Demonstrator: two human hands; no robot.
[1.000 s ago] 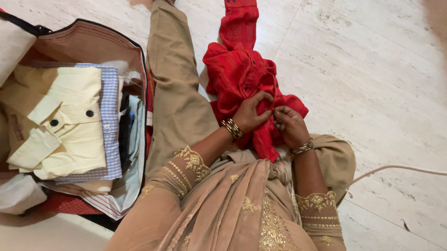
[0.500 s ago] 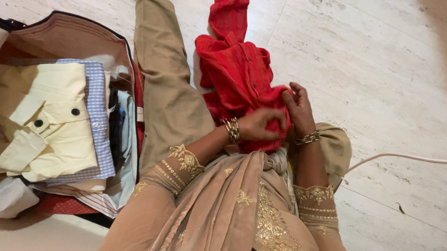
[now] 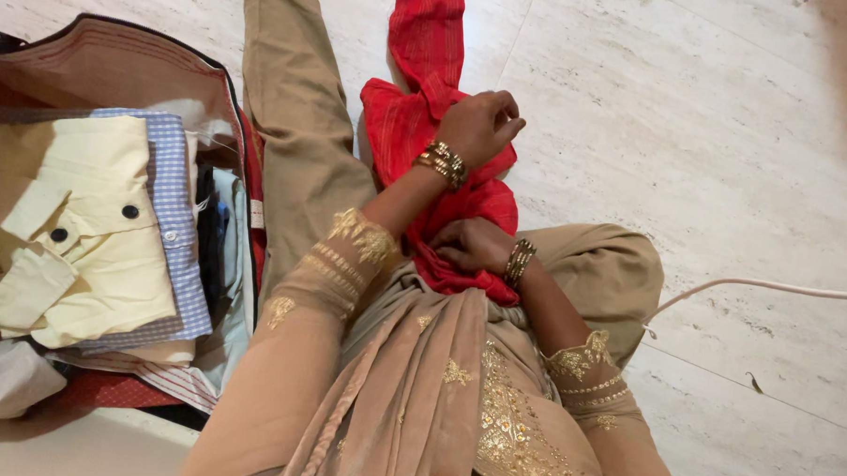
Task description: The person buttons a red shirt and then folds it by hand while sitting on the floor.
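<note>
A crumpled red shirt point(image 3: 411, 125) lies on the marble floor between my outstretched leg point(image 3: 296, 121) and my bent knee point(image 3: 610, 268). My left hand point(image 3: 481, 125) is closed on the shirt's middle, fingers curled into the cloth, arm stretched forward. Close to my lap, my right hand point(image 3: 468, 246) presses down and grips the shirt's near end. Both wrists wear gold bangles. One red sleeve point(image 3: 429, 32) trails away toward the top of the view.
An open suitcase point(image 3: 120, 63) sits on the floor to my left, holding a folded pale yellow shirt point(image 3: 86, 226) on top of a blue checked shirt point(image 3: 173, 210) and other clothes. A white cable point(image 3: 769, 288) runs across the floor at right.
My left hand has moved away from my lap, up along the red shirt. My right hand has dropped to the shirt's near end, where it was beside the left hand before.
</note>
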